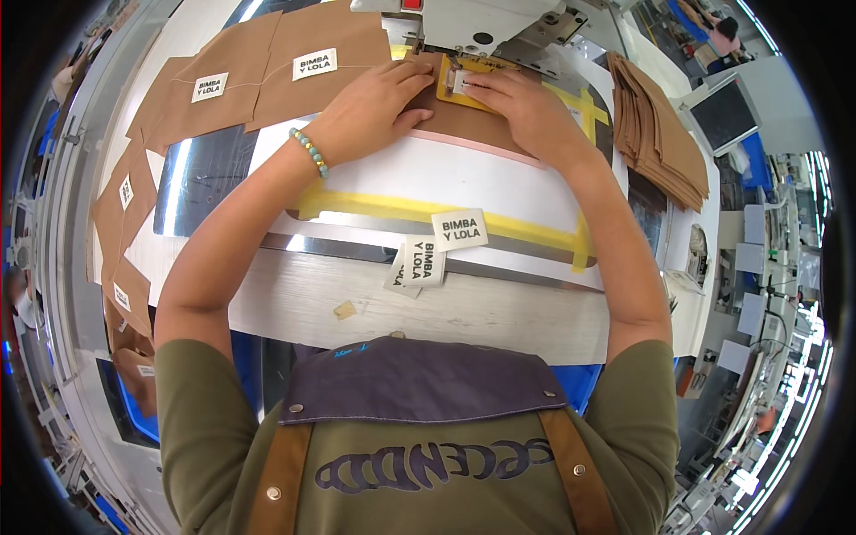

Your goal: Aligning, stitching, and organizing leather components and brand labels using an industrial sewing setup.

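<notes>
A brown fabric panel (481, 127) lies on the bed of a sewing machine (481, 22), its near edge pinkish. My left hand (383, 102) rests flat on the left part of this panel, fingers stretched out and holding nothing. On the panel, beneath the machine head, sits a yellow frame (486, 100) with a white label (461, 82) inside its opening. My right hand (522, 107) reaches in from the right, fingers extended, with the fingertips touching the label and frame. Those fingers partly cover the label.
Several loose white labels (460, 229) lie near the table's front edge (499, 312). Brown panels with labels, joined by thread, trail along the left (312, 89). A stack of brown panels (651, 143) stands at the right. Yellow tape (428, 210) borders the white work surface.
</notes>
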Demonstrator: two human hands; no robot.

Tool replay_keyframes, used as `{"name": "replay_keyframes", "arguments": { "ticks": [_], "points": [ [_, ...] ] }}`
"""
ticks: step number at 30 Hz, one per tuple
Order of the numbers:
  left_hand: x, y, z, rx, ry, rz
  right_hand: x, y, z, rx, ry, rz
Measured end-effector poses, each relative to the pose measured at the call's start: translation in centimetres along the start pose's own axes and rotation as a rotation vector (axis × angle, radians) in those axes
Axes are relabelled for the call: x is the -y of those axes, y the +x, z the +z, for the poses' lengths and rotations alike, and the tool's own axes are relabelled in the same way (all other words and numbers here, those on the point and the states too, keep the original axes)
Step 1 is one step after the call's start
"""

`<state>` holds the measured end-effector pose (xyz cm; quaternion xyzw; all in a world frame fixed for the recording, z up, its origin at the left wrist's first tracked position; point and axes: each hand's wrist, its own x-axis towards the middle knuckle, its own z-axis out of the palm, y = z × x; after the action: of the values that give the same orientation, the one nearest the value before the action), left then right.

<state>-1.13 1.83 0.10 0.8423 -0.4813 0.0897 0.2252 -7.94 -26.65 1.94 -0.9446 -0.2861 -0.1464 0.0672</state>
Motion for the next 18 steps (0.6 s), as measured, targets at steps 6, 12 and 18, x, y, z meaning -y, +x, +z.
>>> {"name": "replay_keyframes", "arguments": {
  "ticks": [6,12,18],
  "points": [
    [-0.1,0.4,-0.3,0.012,0.091,0.064,-0.1,0.3,-0.3,-0.006,0.034,-0.02],
    [-0.8,0.1,-1.4,0.069,0.121,0.057,0.0,0.3,-0.3,-0.023,0.103,0.011],
    [-2.2,-0.3,-2.9,0.096,0.129,0.063,0.0,0.3,-0.1,0.007,0.136,0.074]
  ]
}}
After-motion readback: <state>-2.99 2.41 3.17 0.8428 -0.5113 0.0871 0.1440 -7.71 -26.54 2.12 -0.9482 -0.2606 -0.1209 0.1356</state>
